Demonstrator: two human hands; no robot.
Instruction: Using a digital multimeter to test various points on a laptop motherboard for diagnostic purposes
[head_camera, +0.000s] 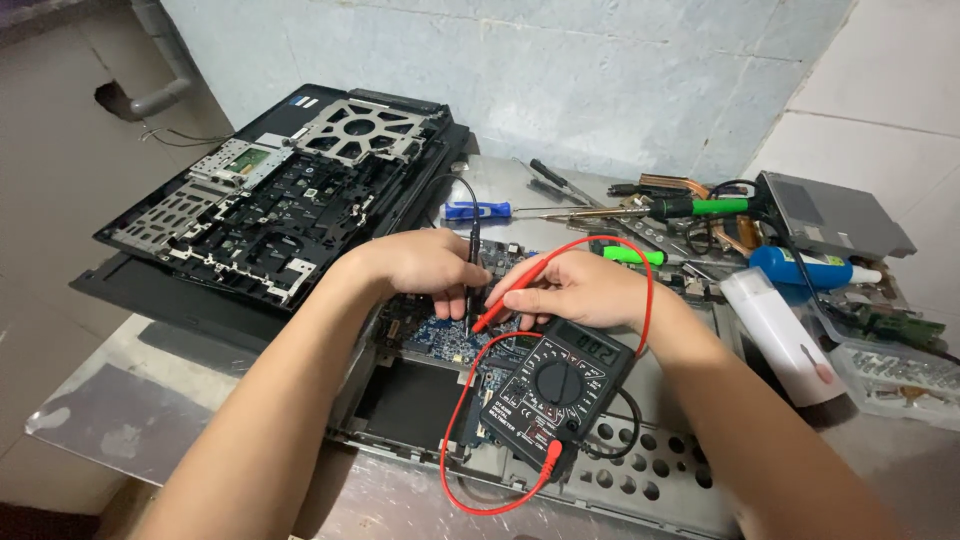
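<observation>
My left hand (425, 268) grips a black test probe (471, 280), held upright with its tip down on a blue circuit board (445, 335). My right hand (580, 290) holds a red test probe (505, 297), slanted down-left onto the same board, close beside the black one. A black multimeter (556, 388) lies just below my right hand on the open laptop chassis (660, 480). Its red lead (455, 440) loops from the meter's bottom edge and arches over my right wrist. The board's middle is hidden by my hands.
A dismantled black laptop shell (270, 200) lies at the back left. Behind my hands are a blue-handled screwdriver (478, 210) and a green-handled tool (700, 207). A white tube (780, 335), a blue bottle (800, 268), a grey drive (835, 215) and a clear parts box (895, 380) crowd the right.
</observation>
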